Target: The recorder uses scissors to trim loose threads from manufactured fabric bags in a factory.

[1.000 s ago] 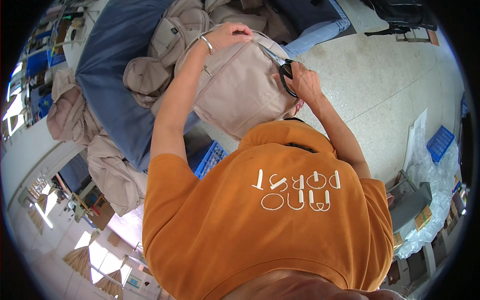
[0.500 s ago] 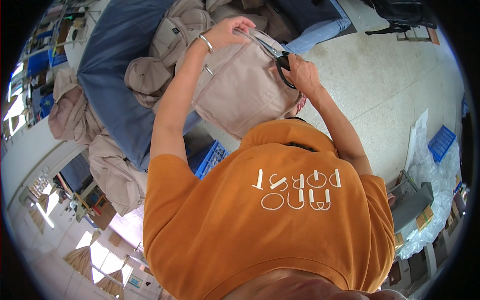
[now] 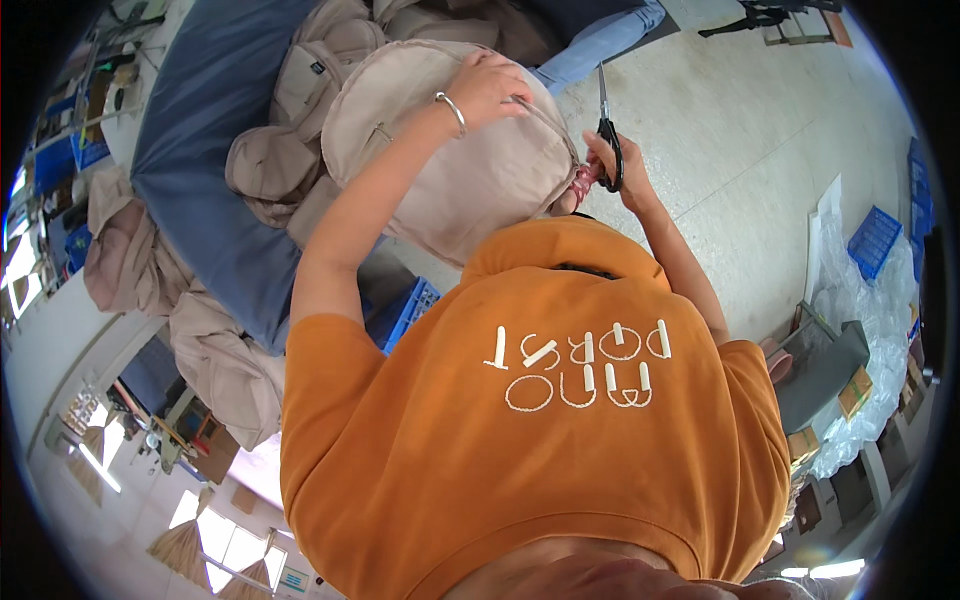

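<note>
A pale pink-beige fabric backpack (image 3: 440, 185) lies in front of my body, its rounded end pointing away from me. My left hand (image 3: 490, 90), with a silver bangle at the wrist, grips the piped seam along the bag's right side, fingers bent over it. In my right hand (image 3: 630, 175) is a pair of black-handled scissors (image 3: 607, 140), held beside the bag and apart from its fabric. Their blades point away from me and look nearly closed. A red-and-white patterned piece (image 3: 583, 182) shows between the bag's near right corner and my right hand.
A large blue fabric-sided bin (image 3: 215, 130) holds several similar bags (image 3: 270, 165). More beige bags (image 3: 215, 350) hang over its left side. A blue plastic basket (image 3: 412, 312) stands close by my left. At right are clear plastic sheeting (image 3: 840, 290), a blue crate (image 3: 874, 240) and a grey chair (image 3: 825, 380).
My right hand has drawn the scissors off the seam and back toward me, their blades now swung forward. My left hand has shifted right and nearer along the seam, and the bag has turned slightly.
</note>
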Motion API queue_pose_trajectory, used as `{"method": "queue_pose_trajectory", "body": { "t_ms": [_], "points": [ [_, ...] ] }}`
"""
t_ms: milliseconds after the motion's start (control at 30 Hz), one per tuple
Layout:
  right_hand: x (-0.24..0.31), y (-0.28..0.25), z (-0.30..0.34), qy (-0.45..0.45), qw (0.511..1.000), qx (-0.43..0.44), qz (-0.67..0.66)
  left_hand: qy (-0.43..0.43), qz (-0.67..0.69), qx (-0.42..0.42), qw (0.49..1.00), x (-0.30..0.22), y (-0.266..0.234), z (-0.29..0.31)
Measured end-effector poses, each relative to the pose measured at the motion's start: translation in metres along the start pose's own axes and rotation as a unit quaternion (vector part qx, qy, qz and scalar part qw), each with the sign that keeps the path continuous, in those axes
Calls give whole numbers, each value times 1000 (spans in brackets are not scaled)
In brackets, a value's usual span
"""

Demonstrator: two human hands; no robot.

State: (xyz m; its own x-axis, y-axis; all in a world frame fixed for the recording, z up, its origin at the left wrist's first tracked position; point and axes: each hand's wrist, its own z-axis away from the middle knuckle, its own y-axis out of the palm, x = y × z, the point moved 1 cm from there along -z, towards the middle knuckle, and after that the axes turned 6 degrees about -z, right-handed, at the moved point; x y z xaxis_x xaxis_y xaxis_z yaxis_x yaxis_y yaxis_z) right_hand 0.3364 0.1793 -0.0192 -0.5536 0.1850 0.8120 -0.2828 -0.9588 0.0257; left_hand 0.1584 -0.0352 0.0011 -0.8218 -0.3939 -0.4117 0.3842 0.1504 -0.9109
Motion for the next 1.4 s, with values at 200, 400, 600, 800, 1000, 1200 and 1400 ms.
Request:
{"method": "queue_pose_trajectory", "body": {
  "t_ms": [200,400,600,800,1000,1200,1400],
  "points": [
    [6,17,2,-134,968,7,213,-34,27,-15,999,8,8,-6],
    [15,23,-34,-155,985,-11,74,-127,22,-16,992,23,10,-17],
    [31,25,-35,-83,977,86,-177,-56,186,-38,980,1,31,-33],
    [29,13,-11,-55,983,36,-173,-117,224,-41,967,-3,33,-35],
    [11,-1,46,-139,929,-165,301,-102,198,-119,968,-15,33,-29],
    [-2,13,73,-48,949,-181,254,49,163,-70,983,-27,25,-32],
    [26,47,54,-142,934,-209,252,13,178,34,983,-27,31,-65]
  ]
}}
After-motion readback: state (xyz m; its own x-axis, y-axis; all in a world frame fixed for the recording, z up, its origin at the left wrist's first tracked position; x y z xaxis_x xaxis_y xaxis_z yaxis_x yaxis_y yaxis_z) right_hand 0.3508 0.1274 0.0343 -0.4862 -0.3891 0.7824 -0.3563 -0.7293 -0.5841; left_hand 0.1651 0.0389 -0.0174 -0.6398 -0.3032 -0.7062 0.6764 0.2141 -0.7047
